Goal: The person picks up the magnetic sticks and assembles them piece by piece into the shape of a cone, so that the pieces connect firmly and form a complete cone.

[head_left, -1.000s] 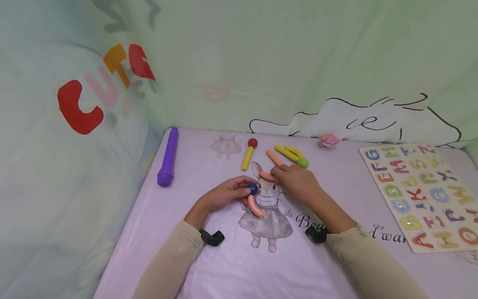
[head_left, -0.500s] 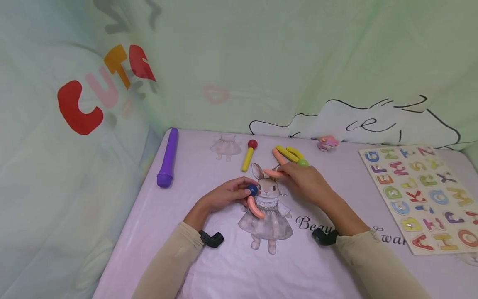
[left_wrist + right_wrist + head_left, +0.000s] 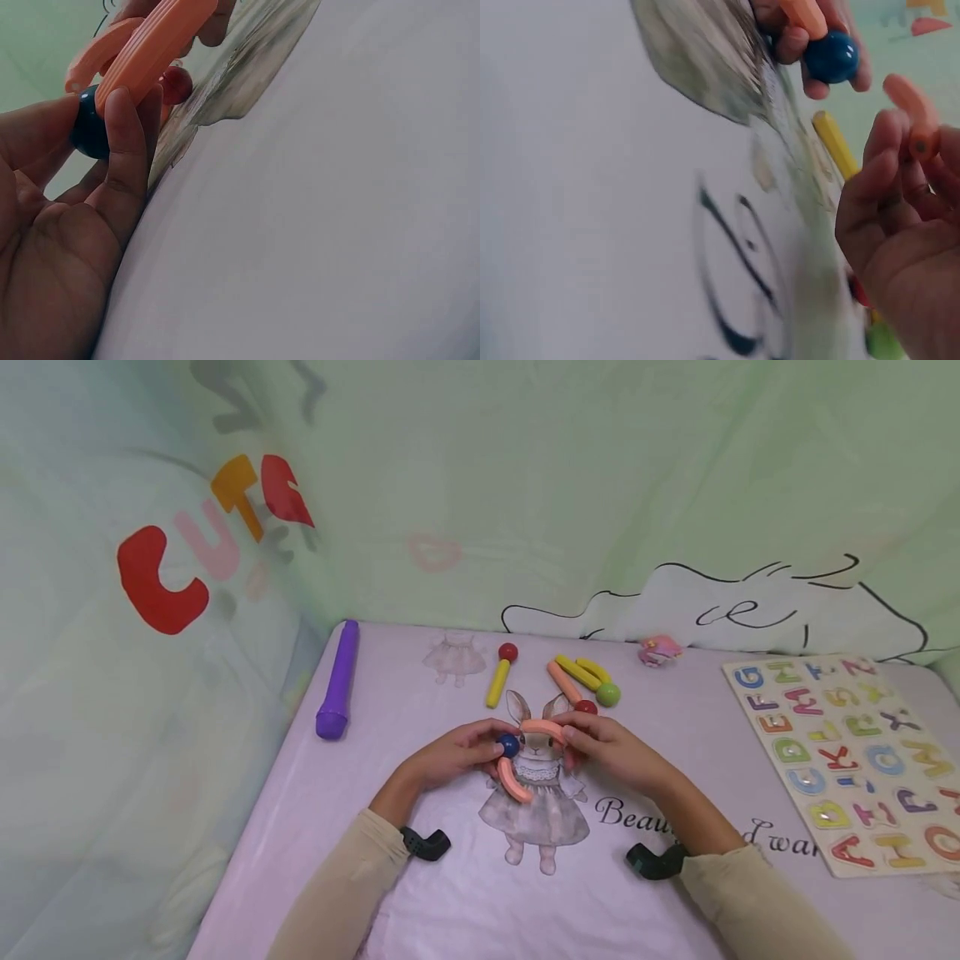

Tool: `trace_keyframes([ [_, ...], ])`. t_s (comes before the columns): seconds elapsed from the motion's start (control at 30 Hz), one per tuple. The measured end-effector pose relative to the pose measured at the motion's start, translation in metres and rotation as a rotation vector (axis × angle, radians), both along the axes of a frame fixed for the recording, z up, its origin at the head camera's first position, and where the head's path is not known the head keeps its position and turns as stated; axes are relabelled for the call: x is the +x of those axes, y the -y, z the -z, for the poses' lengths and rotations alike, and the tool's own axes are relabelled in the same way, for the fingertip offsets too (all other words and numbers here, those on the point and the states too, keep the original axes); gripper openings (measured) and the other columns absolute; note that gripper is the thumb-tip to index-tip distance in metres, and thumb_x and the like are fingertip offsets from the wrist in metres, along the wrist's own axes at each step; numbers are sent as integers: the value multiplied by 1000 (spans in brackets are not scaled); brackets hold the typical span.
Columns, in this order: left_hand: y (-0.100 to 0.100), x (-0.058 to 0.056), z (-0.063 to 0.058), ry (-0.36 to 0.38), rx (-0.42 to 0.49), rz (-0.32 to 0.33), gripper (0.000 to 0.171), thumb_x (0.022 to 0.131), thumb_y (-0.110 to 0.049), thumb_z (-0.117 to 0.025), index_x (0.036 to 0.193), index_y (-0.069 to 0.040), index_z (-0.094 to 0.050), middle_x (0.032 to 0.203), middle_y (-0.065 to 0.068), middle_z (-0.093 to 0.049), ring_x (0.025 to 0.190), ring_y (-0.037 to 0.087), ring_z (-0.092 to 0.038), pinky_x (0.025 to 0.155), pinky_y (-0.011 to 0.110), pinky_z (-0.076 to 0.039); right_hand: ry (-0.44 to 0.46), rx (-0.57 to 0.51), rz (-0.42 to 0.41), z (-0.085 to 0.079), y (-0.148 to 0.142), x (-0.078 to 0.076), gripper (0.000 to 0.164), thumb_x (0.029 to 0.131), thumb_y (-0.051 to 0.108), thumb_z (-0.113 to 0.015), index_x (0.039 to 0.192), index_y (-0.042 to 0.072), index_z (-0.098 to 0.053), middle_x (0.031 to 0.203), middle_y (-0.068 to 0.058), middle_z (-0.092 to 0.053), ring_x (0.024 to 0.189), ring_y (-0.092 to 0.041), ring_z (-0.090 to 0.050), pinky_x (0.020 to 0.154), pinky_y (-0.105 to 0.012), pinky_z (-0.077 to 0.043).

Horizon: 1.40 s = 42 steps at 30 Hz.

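Observation:
My left hand (image 3: pixel 457 752) pinches a glossy blue ball (image 3: pixel 508 745) between thumb and fingers. A curved orange stick (image 3: pixel 513 781) joins onto that ball, and in the left wrist view my fingertip presses this grooved stick (image 3: pixel 154 49). With its fingertips my right hand (image 3: pixel 622 756) pinches a second curved orange stick (image 3: pixel 542 727). In the right wrist view, this stick (image 3: pixel 915 112) shows a dark round spot on its end and stays apart from the blue ball (image 3: pixel 831 57). Both hands are above the printed rabbit on the cloth.
Behind my right hand lies a straight orange stick (image 3: pixel 564 682) at a red ball (image 3: pixel 586 707), beside yellow sticks (image 3: pixel 577 672) and a green ball (image 3: pixel 608 694). Also present: a yellow stick (image 3: pixel 497 683) with a red ball, purple microphone-shaped toy (image 3: pixel 339 681), pink toy (image 3: pixel 660 650), alphabet board (image 3: pixel 817 735).
My right hand has first drawn the curved orange stick rightward, then brought it back toward the blue ball. The straight orange stick shifted slightly right, and its red ball now shows. My left hand stays still.

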State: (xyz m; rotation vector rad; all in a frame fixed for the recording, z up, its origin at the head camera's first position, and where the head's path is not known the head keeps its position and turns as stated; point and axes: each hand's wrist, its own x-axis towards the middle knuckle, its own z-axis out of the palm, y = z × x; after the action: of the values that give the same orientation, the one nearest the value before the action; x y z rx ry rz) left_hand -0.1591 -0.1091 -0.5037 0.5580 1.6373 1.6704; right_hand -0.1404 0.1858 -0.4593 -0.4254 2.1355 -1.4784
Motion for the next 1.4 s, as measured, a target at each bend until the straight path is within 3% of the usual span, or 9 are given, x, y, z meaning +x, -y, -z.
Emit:
trace_keyframes([
  [0.17, 0, 1, 0, -3, -5, -7, 41, 106, -11, -53, 146, -4, -49, 135, 15, -57, 93, 13, -66, 84, 25, -57, 290, -205, 68, 10, 2, 4, 45, 109, 35, -48, 140, 3, -53, 102, -11, -62, 87, -19, -60, 83, -26, -54],
  [0.3, -1, 1, -1, -16, 1, -14, 39, 103, -8, -59, 142, -4, -52, 130, 12, -59, 91, 11, -64, 82, 24, -56, 417, -310, 145, 15, 1, 5, 44, 109, 35, -49, 135, 0, -55, 100, -6, -63, 86, -17, -60, 80, -25, -55],
  [0.37, -1, 2, -1, -22, 3, -13, 39, 102, -6, -61, 140, -4, -52, 130, 12, -59, 93, 10, -64, 82, 24, -56, 432, -327, 159, 17, 0, 4, 43, 108, 37, -50, 131, 1, -58, 98, -4, -64, 86, -16, -60, 80, -25, -55],
  [0.6, 0, 3, -4, -111, -58, 42, 41, 100, -11, -66, 139, -8, -54, 138, 11, -63, 126, 14, -62, 101, 26, -52, 415, -292, 133, 20, -7, 5, 54, 106, 40, -52, 135, -5, -51, 95, 0, -66, 85, -13, -60, 79, -22, -55],
  [0.73, -2, 4, -4, -202, -103, 91, 39, 98, -10, -68, 136, -11, -59, 131, 8, -65, 120, 15, -64, 99, 27, -53, 439, -268, 110, 21, -9, 7, 55, 105, 38, -56, 138, -5, -49, 103, -1, -70, 91, -14, -64, 85, -23, -57],
  [0.97, -2, 5, -4, -307, -174, 82, 38, 92, -12, -76, 129, -14, -67, 125, 3, -68, 100, 9, -62, 87, 21, -52, 488, -309, 130, 24, -9, 5, 50, 105, 31, -58, 138, -4, -46, 114, -7, -72, 98, -17, -71, 91, -27, -59],
  [1.17, -3, 5, -8, -340, -211, 96, 37, 90, -17, -79, 126, -19, -71, 120, -2, -71, 78, 9, -57, 70, 22, -49, 532, -328, 193, 22, -8, 3, 47, 104, 26, -61, 141, 0, -50, 114, -7, -71, 98, -18, -73, 91, -29, -59],
  [1.27, -3, 5, -11, -352, -242, 96, 36, 89, -21, -81, 124, -22, -72, 111, -4, -73, 66, 10, -53, 63, 23, -47, 521, -326, 181, 21, -8, 2, 45, 102, 20, -64, 138, -3, -55, 114, -7, -73, 100, -18, -74, 91, -30, -59],
  [1.4, -3, 6, -13, -364, -277, 94, 34, 88, -24, -82, 121, -24, -74, 107, -8, -72, 63, 9, -52, 62, 23, -46, 516, -336, 154, 20, -6, 1, 40, 97, 10, -70, 132, -5, -58, 111, -7, -75, 101, -19, -74, 92, -31, -58],
])
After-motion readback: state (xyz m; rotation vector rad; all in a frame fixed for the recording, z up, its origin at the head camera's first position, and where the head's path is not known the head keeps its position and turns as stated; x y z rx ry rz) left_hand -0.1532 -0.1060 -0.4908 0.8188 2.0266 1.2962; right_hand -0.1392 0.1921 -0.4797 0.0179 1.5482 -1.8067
